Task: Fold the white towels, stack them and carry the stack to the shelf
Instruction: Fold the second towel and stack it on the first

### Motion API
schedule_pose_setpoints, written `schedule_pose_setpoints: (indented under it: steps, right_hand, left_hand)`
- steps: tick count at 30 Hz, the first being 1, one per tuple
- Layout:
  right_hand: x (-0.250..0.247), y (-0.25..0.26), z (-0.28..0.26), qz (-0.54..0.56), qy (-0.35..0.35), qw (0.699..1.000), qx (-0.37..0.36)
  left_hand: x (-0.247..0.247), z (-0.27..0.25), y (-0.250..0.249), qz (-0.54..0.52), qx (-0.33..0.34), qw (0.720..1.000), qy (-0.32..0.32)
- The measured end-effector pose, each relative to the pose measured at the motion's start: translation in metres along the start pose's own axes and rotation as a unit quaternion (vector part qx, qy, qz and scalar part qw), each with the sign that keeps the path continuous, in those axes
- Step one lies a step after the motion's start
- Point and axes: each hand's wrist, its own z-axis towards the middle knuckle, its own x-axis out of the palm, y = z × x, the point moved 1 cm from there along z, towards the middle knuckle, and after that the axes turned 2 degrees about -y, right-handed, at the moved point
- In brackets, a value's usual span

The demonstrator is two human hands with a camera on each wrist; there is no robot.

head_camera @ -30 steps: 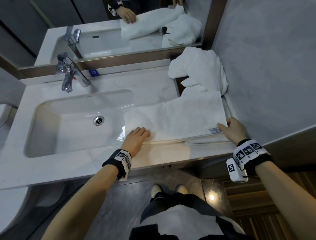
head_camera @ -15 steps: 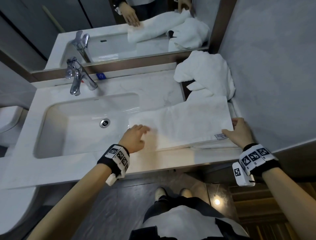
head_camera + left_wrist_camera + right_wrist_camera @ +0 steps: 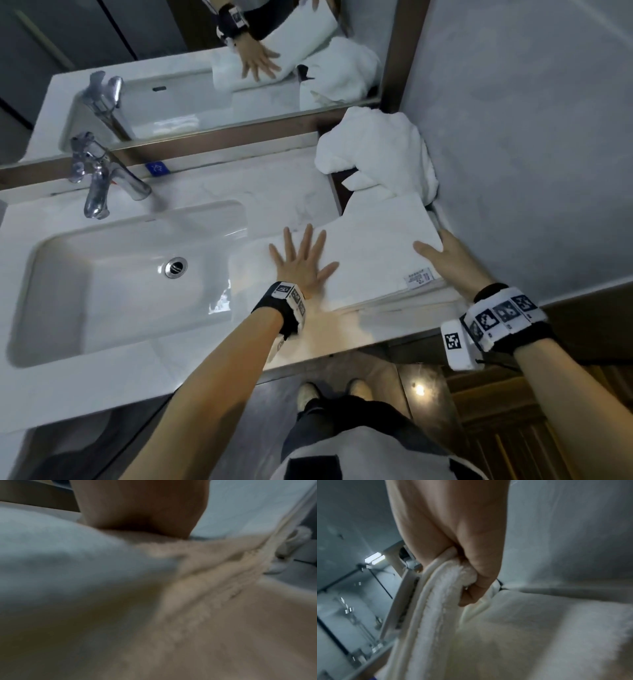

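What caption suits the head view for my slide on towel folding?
Left hand pressed flat on a half-folded white towel beside the sink, right hand gripping its edge.

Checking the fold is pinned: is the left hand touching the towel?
Touching. The head view shows the left hand pressed flat, fingers spread, on the towel; the left wrist view shows the palm against the cloth.

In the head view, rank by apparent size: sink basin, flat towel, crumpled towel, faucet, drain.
1. sink basin
2. flat towel
3. crumpled towel, farther off, so the true ranking is unsure
4. faucet
5. drain
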Motion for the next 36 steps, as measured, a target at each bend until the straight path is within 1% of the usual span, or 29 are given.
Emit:
schedule_pose_setpoints:
  steps: [3,5,8,10,12,14,15,16,17,19,21,24,28,29,30,31,32,33,34,35,36]
  right_hand:
    - [-0.008,0.014,-0.007,0.080,0.022,0.996,-0.022]
    - [-0.017,0.020,-0.004,0.109,0.014,0.994,-0.023]
    - [-0.024,0.015,0.002,0.056,-0.011,0.998,0.007]
    - [-0.025,0.004,0.006,0.025,-0.032,0.998,0.049]
    - [-0.023,-0.007,0.008,0.016,-0.043,0.996,0.081]
    - [-0.020,-0.010,0.008,0.009,-0.039,0.995,0.089]
    - [-0.019,-0.009,0.008,0.006,-0.038,0.995,0.087]
    - [-0.018,-0.008,0.007,0.006,-0.037,0.996,0.082]
    - [-0.017,-0.006,0.006,0.011,-0.036,0.997,0.074]
    - [-0.016,-0.001,0.003,0.024,-0.022,0.998,0.050]
    - [-0.014,0.005,-0.002,0.024,0.016,0.999,0.021]
    - [-0.003,0.017,-0.008,0.021,0.075,0.997,-0.011]
    - [0.016,0.038,-0.013,0.031,0.116,0.992,-0.039]
    - [0.020,0.044,-0.013,0.035,0.121,0.991,-0.046]
    - [0.023,0.050,-0.014,0.034,0.123,0.990,-0.053]
    - [0.026,0.054,-0.015,0.031,0.124,0.990,-0.058]
    - [0.030,0.058,-0.015,0.028,0.127,0.989,-0.065]
    - [0.034,0.061,-0.015,0.026,0.131,0.989,-0.069]
    - [0.038,0.064,-0.016,0.022,0.138,0.988,-0.072]
    - [0.044,0.066,-0.016,0.016,0.144,0.987,-0.074]
    - [0.051,0.068,-0.016,0.006,0.151,0.986,-0.077]
  left_hand:
    - [-0.005,0.004,-0.008,-0.022,0.022,0.999,-0.034]
    - [-0.006,0.005,-0.008,-0.030,0.016,0.998,-0.048]
    - [-0.004,0.005,0.002,0.008,-0.005,1.000,0.000]
    - [-0.009,0.007,0.005,0.006,-0.005,1.000,0.006]
    - [-0.014,0.005,-0.002,-0.012,0.002,0.999,-0.032]
    - [-0.015,0.000,-0.019,-0.025,0.046,0.996,-0.073]
    - [-0.012,-0.004,-0.030,-0.034,0.073,0.994,-0.074]
    - [-0.007,-0.007,-0.040,-0.047,0.087,0.993,-0.064]
    - [-0.002,-0.008,-0.047,-0.064,0.081,0.993,-0.051]
    - [0.005,-0.006,-0.053,-0.086,0.030,0.995,-0.039]
    - [0.009,-0.003,-0.052,-0.064,0.001,0.997,-0.037]
    - [0.010,0.001,-0.047,-0.039,0.014,0.999,-0.026]
    - [0.000,0.001,-0.042,-0.053,0.038,0.998,-0.002]
    - [-0.005,-0.001,-0.038,-0.068,0.048,0.997,-0.006]
    - [-0.011,-0.005,-0.029,-0.080,0.049,0.995,-0.023]
    - [-0.016,-0.011,-0.016,-0.089,0.034,0.994,-0.055]
    - [-0.021,-0.017,0.000,-0.101,-0.001,0.990,-0.094]
    - [-0.024,-0.025,0.017,-0.121,-0.050,0.983,-0.129]
    - [-0.026,-0.033,0.035,-0.151,-0.106,0.972,-0.148]
    - [-0.026,-0.040,0.051,-0.206,-0.160,0.954,-0.148]
    - [-0.026,-0.046,0.067,-0.286,-0.207,0.926,-0.133]
